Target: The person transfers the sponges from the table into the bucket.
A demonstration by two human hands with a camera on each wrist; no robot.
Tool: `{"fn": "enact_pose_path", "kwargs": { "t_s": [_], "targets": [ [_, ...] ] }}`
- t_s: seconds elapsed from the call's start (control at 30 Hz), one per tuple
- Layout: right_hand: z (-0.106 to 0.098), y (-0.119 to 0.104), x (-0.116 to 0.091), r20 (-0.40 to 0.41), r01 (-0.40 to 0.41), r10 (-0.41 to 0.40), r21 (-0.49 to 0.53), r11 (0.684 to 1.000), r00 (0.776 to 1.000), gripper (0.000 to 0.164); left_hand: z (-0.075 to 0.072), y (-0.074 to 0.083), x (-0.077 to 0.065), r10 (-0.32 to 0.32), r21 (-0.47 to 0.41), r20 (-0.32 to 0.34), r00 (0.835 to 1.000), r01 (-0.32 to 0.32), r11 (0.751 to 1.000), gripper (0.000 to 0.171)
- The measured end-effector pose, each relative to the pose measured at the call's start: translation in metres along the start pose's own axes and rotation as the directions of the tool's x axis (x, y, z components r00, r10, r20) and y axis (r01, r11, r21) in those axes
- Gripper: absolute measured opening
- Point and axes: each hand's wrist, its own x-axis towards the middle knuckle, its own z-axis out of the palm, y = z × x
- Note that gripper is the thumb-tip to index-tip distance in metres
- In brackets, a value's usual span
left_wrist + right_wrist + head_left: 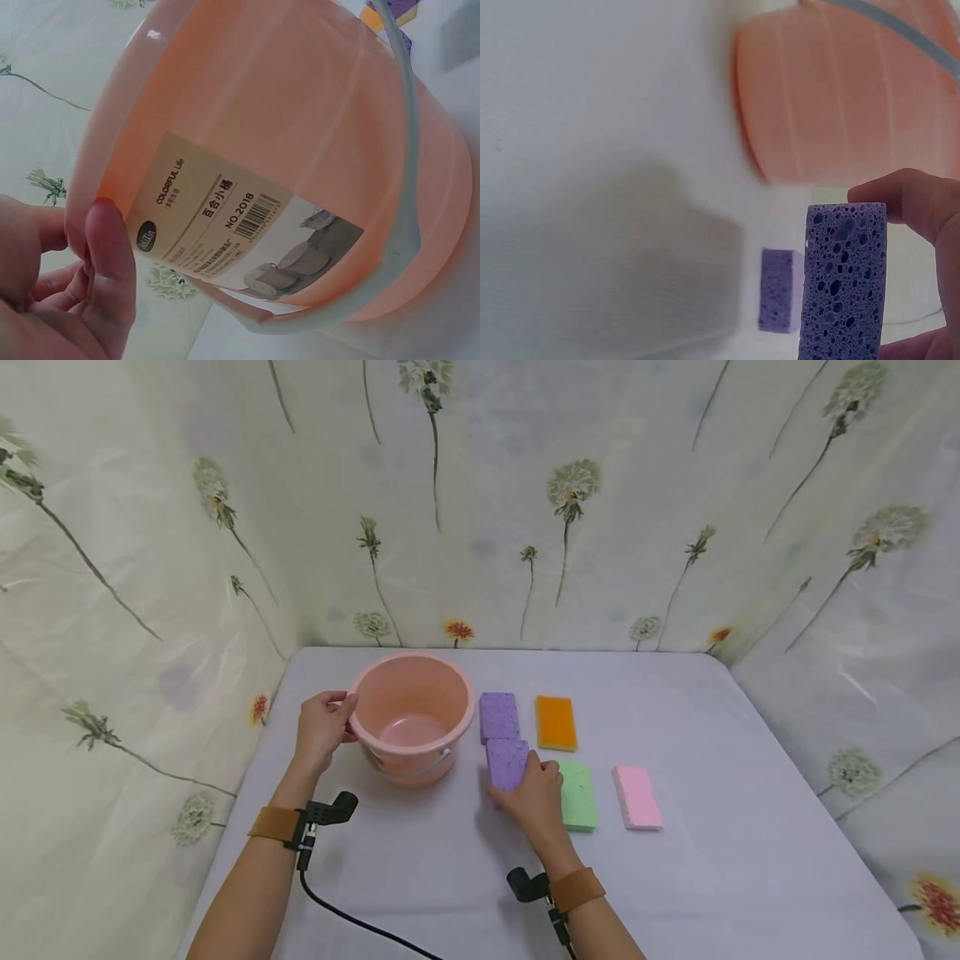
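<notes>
A pink bucket (412, 760) stands upright at the left of the table, its inside bare in the head view. My left hand (324, 727) pinches the left part of its rim, with the thumb on the outside beside a paper label (240, 225) in the left wrist view. My right hand (536, 797) holds a purple sponge (844, 285) between thumb and fingers, raised above the table and right of the bucket. Another purple sponge (498, 716) lies on the table just beyond it. Close to the right hand is a green sponge (578, 797), partly hidden behind the fingers.
An orange sponge (556, 723) lies farther back, and a pink sponge (637, 797) lies to the right. The bucket's grey handle (409, 150) hangs down its side. A black cable (360, 922) trails from the left wrist across the white table (750, 877). Flowered sheeting (480, 485) surrounds the table.
</notes>
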Motion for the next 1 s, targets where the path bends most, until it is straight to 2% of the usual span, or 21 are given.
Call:
{"fn": "enact_pose_path", "kwargs": {
  "t_s": [0.1,0.3,0.47,0.77,1.0],
  "targets": [
    [-0.005,-0.006,0.002,0.010,0.015,-0.015,-0.009,1.000,1.000,0.084,-0.003,-0.001,0.000,-0.003,0.003,-0.014,1.000,0.003,1.000,0.044],
    [-0.024,-0.012,0.005,0.020,0.006,-0.005,-0.046,0.999,1.000,0.092,0.001,-0.001,0.002,-0.001,-0.040,-0.001,1.000,0.001,0.999,0.044],
    [-0.039,-0.023,0.010,0.016,0.055,-0.054,-0.056,0.997,0.998,0.089,0.002,0.000,0.002,-0.001,-0.029,-0.018,1.000,0.001,1.000,0.043],
    [-0.065,-0.051,0.015,0.001,0.114,-0.114,-0.028,0.993,0.993,0.085,0.001,0.001,0.002,-0.024,-0.038,-0.011,1.000,0.023,0.999,0.046],
    [-0.074,-0.075,0.018,0.023,0.125,-0.125,-0.018,0.992,0.992,0.083,0.001,0.000,0.004,-0.035,-0.069,-0.009,0.999,0.034,0.997,0.044]
  ]
}}
